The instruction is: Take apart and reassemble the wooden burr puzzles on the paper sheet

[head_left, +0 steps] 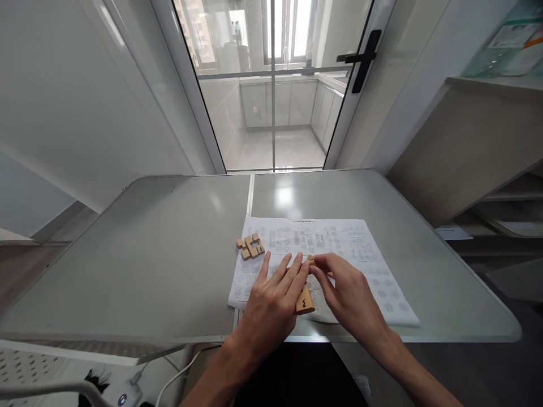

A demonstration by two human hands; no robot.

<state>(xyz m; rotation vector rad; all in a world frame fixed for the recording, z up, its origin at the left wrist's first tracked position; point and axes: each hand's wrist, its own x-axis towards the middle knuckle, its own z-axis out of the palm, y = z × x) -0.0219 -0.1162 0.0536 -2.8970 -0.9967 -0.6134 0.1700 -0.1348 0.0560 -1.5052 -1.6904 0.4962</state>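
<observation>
A: Start at the hands. What are they doing?

B: The left hand (271, 294) lies flat, fingers spread and extended, palm down on the printed sheet (365, 254). It grips nothing that I can see; its fingertips come up against the wooden pieces between the two hands. The right hand (345, 291) is curled, fingertips pinched on a small wooden piece (313, 263) right where the two hands meet.

A: And the other wood?

B: One wooden block (304, 301) marked with a dark figure lies on the sheet in the gap between the hands, just beside the left hand's edge. A cluster of interlocked wooden blocks (251, 246) sits well apart, at the sheet's far left corner, partly on the paper.

A: How would these pieces handle?

B: I judge them light and rigid: small blocks of plain wood, nothing that bends or crushes. The faces look smooth, so they may slide on paper, and the paper itself may shift on the glossy grey table (148, 254). A fingertip pinch across two opposite flat faces seems the sure hold; a flat hand on the sheet keeps it from creeping.

A: Anything farther out?

B: A glass door with a black handle (363, 58) stands beyond the table, shelving (487, 141) at the right, and a white cable (178, 376) hangs below the near edge.
</observation>
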